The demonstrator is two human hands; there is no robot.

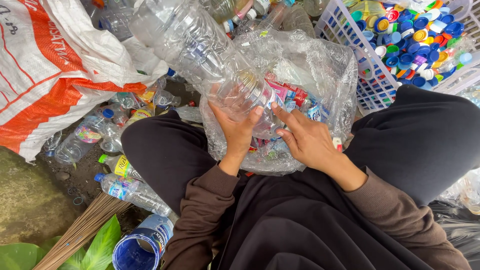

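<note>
- Sitting cross-legged in black trousers, the person is holding a large clear plastic bottle (200,50) over the lap, its body slanting up and away toward the top of the view.
- The left hand (237,131) is cupping the bottle's lower end from beneath, with its fingers (255,114) curling up and clamping on the clear wall, thumb on the near side.
- The right hand (306,140) is lying just beside that same end, its fingers (283,114) held loosely apart; the forefinger is stretching out and touching the bottle near its coloured label, not closing around anything.
- The bottle's end is sitting between the two hands, resting against the left palm, above a crumpled clear plastic bag (310,70) of torn labels that is lying on the lap.
- A white slotted basket (372,90) of coloured bottle caps is standing at the upper right.
- A white and orange woven sack (50,70) is lying at the left, with more empty bottles (125,187) scattered on the ground below it.
</note>
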